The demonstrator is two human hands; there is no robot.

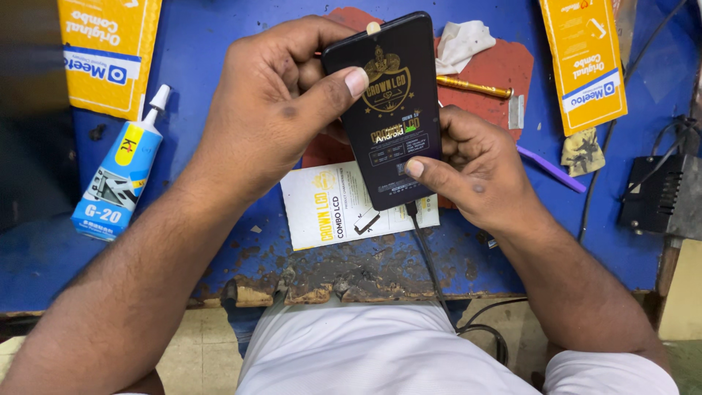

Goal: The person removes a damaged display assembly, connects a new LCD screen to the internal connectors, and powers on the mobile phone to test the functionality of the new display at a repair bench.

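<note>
A black smartphone with a printed protective film on its screen is held upright over the blue workbench. My left hand grips its upper left edge, thumb pressed on the screen near the top. My right hand holds the lower right edge, thumb resting on the screen's bottom. A black cable is plugged into the phone's lower end and runs down toward my lap.
A white card lies under the phone on a red mat. A glue tube lies at left. Yellow boxes sit at both top corners. A brass tool, white cloth, purple strip and black adapter lie right.
</note>
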